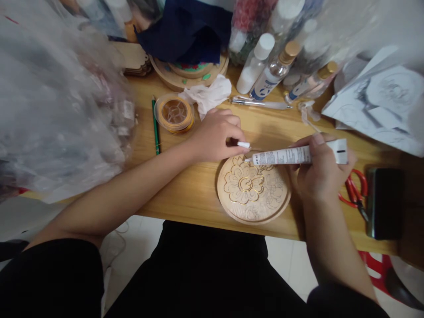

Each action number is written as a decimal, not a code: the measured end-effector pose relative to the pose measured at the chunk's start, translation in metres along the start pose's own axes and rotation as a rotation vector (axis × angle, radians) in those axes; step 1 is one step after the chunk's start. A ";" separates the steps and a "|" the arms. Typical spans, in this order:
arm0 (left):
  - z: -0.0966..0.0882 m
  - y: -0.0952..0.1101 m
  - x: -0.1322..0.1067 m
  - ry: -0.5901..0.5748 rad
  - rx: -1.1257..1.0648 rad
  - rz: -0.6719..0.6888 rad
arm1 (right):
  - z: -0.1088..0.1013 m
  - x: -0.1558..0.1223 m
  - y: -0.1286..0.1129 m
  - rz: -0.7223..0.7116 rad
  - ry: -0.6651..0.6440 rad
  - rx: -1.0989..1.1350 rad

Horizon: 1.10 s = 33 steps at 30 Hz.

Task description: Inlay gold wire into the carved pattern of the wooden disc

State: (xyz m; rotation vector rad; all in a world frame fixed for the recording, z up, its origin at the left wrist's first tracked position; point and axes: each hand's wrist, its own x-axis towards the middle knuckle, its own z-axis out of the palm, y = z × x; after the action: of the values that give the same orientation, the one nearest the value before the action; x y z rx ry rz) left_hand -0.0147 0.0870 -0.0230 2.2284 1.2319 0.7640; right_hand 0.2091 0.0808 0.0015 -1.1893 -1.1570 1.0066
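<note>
A round wooden disc (253, 191) with a gold-wire flower pattern lies near the front edge of the wooden table (185, 194). My right hand (323, 170) is wrapped round a white glue tube (291, 156), held level with its nozzle pointing left over the disc's top edge. My left hand (217, 134) is closed just beyond the nozzle, pinching a small white cap (244, 144) between thumb and fingers.
A spool of gold wire (174, 113), a green pencil (155, 126) and a crumpled tissue (207, 95) lie behind my left hand. Several bottles (265, 66) stand at the back. Red scissors (356, 190) and a dark phone (384, 203) lie right; plastic bags (56, 101) fill the left.
</note>
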 end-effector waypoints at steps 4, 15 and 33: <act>0.000 0.000 0.000 0.005 -0.008 -0.002 | 0.002 -0.001 -0.003 0.027 0.006 0.019; 0.000 0.001 0.000 -0.008 -0.003 -0.011 | -0.002 0.014 -0.007 0.198 -0.130 0.143; -0.002 0.005 -0.003 0.227 -0.214 0.083 | -0.015 0.031 -0.003 0.437 -0.455 0.352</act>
State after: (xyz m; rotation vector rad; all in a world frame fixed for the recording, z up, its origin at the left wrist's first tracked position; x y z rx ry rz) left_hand -0.0140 0.0822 -0.0189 2.0707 1.1044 1.1514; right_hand 0.2281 0.1084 0.0083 -0.9692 -1.0146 1.8053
